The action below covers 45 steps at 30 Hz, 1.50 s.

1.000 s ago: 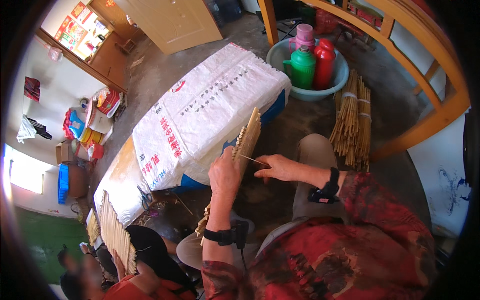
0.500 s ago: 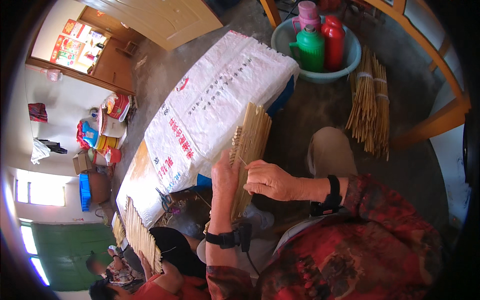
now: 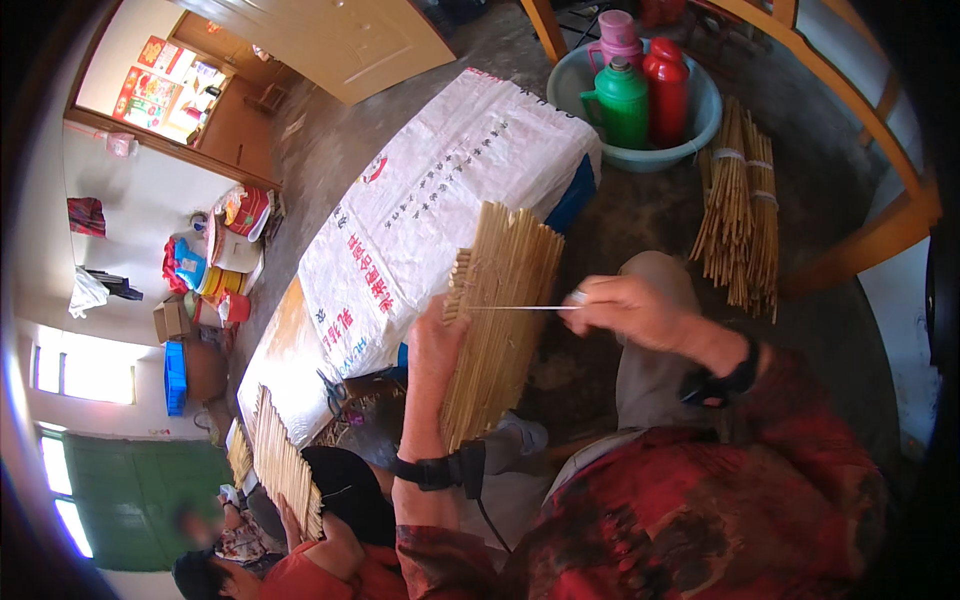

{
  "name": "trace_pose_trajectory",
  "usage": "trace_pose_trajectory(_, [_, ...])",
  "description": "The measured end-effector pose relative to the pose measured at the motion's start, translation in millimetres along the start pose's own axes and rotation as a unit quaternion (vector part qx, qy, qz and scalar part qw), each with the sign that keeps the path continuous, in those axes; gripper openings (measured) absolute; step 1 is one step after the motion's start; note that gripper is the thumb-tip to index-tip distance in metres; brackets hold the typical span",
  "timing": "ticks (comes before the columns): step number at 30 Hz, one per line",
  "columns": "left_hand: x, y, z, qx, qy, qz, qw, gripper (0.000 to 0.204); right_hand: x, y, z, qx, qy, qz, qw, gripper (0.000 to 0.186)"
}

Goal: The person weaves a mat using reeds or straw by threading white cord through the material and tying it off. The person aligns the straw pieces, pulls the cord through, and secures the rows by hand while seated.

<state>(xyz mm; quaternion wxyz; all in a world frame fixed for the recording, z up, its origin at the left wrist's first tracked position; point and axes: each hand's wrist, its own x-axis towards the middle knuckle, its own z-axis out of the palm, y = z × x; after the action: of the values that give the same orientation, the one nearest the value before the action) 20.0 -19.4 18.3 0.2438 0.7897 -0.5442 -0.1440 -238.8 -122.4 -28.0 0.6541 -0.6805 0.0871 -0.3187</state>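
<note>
So the left hand [image 3: 435, 335] grips a flat tan mat of slim sticks [image 3: 507, 345] by its edge. Right hand [image 3: 622, 308] pinches a thin white thread [image 3: 525, 308] (pretty taut, too).

Daylight enters mainly from the left, where the window [image 3: 85, 375] is blown out to plain white. It throws a strong glare on the bare lower-left end of the desk [image 3: 268, 372]; the pale sheet [image 3: 430, 200] over the rest is bright but readable. Past the desk's right edge the floor [image 3: 820, 345] is dim and brownish, darkest in the shadows. The sticks [image 3: 505, 310] are evenly lit and fairly sharp, while the right hand [image 3: 630, 308] looks slightly smeared. The wooden frame [image 3: 890, 232] bends strongly near the rim, and black fills the corners.
</note>
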Motion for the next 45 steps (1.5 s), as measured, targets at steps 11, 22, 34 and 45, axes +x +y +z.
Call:
trace_pose_trajectory(11, [12,-26,13,-0.073,-0.056,-0.018,0.996,0.035,-121,-70,-112,-0.243,0.128,0.248,0.929,0.013])
trace_pose_trajectory(22, [5,-33,8,-0.083,-0.120,-0.024,0.989,0.040,-81,-63,-148,-0.113,0.411,0.059,0.903,0.009])
trace_pose_trajectory(34, [8,-26,6,-0.060,-0.087,-0.062,0.992,0.036,20,-50,-141,0.211,0.269,-0.145,0.929,0.019])
trace_pose_trajectory(45, [12,-35,11,-0.143,-0.103,-0.107,0.978,0.033,76,61,33,-0.137,0.014,-0.002,0.991,0.018])
